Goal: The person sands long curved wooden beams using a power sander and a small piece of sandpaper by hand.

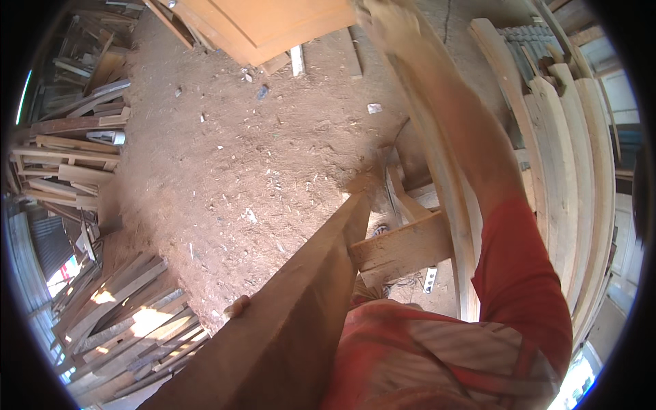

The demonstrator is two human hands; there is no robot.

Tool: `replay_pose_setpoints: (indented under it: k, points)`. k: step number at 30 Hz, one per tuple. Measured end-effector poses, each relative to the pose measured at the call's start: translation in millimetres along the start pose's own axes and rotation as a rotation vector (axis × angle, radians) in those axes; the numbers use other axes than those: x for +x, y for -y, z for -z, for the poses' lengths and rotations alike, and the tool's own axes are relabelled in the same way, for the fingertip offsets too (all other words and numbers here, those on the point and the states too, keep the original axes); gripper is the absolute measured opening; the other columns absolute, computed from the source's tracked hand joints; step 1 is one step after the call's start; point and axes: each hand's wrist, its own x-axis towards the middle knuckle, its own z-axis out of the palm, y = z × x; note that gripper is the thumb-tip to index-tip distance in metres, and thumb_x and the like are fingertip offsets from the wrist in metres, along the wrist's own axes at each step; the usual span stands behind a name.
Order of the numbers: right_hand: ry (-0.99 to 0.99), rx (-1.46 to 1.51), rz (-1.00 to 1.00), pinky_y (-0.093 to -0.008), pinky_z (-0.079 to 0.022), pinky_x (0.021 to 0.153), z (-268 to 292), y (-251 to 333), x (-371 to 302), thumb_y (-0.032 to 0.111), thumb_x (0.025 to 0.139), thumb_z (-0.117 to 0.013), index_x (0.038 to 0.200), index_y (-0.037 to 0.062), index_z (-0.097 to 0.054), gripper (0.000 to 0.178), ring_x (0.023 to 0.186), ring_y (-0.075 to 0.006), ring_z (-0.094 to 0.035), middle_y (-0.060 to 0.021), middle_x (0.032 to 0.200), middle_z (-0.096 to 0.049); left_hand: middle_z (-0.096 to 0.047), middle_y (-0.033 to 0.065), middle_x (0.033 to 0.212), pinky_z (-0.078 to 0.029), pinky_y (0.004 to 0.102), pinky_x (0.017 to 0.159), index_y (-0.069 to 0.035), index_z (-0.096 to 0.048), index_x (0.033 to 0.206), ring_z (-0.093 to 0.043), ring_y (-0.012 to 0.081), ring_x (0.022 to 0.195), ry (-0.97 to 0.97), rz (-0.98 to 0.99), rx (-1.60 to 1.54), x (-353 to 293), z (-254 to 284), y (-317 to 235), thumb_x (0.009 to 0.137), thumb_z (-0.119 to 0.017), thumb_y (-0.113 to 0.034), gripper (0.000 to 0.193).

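Observation:
A thick wooden beam point(294, 301) runs from the lower left up to the middle, close against my body. Only the fingertips of my left hand point(237, 307) show, curled over the beam's left edge; the rest of that hand is hidden behind it. My right arm, in a red sleeve, stretches far ahead. At its end my right hand point(391, 26) is blurred, at the far part of a long pale plank point(447, 174). Its fingers cannot be made out clearly. A short wooden crosspiece point(403, 247) spans between the beam and the plank.
An orange-brown wooden panel point(273, 27) stands at the far side. Scrap wood point(130, 321) lies heaped along the left. Several long boards point(560, 171) lean at the right. Shavings and chips cover the dirt floor point(225, 171). A white power strip point(430, 279) lies below the crosspiece.

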Motion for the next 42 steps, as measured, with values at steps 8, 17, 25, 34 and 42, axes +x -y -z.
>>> replay_pose_setpoints:
  k: [8, 17, 25, 34, 42]
  points:
    - [-0.06, 0.048, -0.155, -0.0508, -0.056, 0.095, 83.1, 23.0, -250.6, 0.035, 0.104, -0.061, 0.121, 0.0148, -0.066, 0.027, 0.108, -0.0393, -0.071, -0.0146, 0.124, -0.07, -0.058, 0.0143, 0.122, -0.056, 0.0459, 0.091, -0.002, -0.053, 0.131, -0.061, 0.0266, 0.104, 0.031, -0.005, -0.013, 13.6, 1.5, 3.5, 0.103, -0.049, -0.07, 0.074]
    - [-0.188, -0.044, -0.35, -0.0486, -0.055, 0.099, 57.7, 31.4, -186.3, 0.034, 0.107, -0.054, 0.126, 0.0112, -0.065, 0.031, 0.114, -0.0365, -0.071, -0.0167, 0.127, -0.069, -0.058, 0.0143, 0.12, -0.057, 0.0451, 0.089, -0.001, -0.053, 0.129, -0.061, 0.026, 0.102, 0.109, -0.008, -0.071, 39.1, -10.9, 17.4, 0.103, -0.048, -0.07, 0.073]
    - [-0.285, -0.093, -0.306, -0.052, -0.057, 0.093, 57.1, 30.5, -227.5, 0.037, 0.107, -0.056, 0.12, 0.0143, -0.064, 0.027, 0.109, -0.04, -0.071, -0.0172, 0.121, -0.07, -0.059, 0.0142, 0.118, -0.058, 0.0443, 0.087, -0.001, -0.053, 0.128, -0.062, 0.0255, 0.099, 0.139, -0.02, -0.073, 45.1, -9.3, 12.7, 0.104, -0.047, -0.069, 0.073]
    - [-0.18, 0.011, -0.374, -0.0505, -0.054, 0.098, 81.5, 47.1, -279.1, 0.039, 0.106, -0.058, 0.129, 0.0196, -0.063, 0.03, 0.116, -0.0386, -0.068, -0.0133, 0.129, -0.068, -0.059, 0.0142, 0.116, -0.06, 0.0435, 0.084, -0.001, -0.053, 0.127, -0.063, 0.0249, 0.096, 0.121, -0.024, -0.047, 43.5, -11.6, 10.5, 0.104, -0.046, -0.069, 0.072]
    - [-0.012, -0.039, -0.417, -0.0461, -0.054, 0.101, 93.8, 50.0, -258.0, 0.014, 0.099, -0.059, 0.136, 0.0104, -0.062, 0.037, 0.125, -0.0313, -0.065, -0.014, 0.139, -0.064, -0.06, 0.0142, 0.113, -0.061, 0.0428, 0.082, 0.0, -0.053, 0.125, -0.064, 0.0244, 0.094, 0.163, -0.041, -0.037, 44.8, -17.9, 3.5, 0.105, -0.046, -0.068, 0.071]
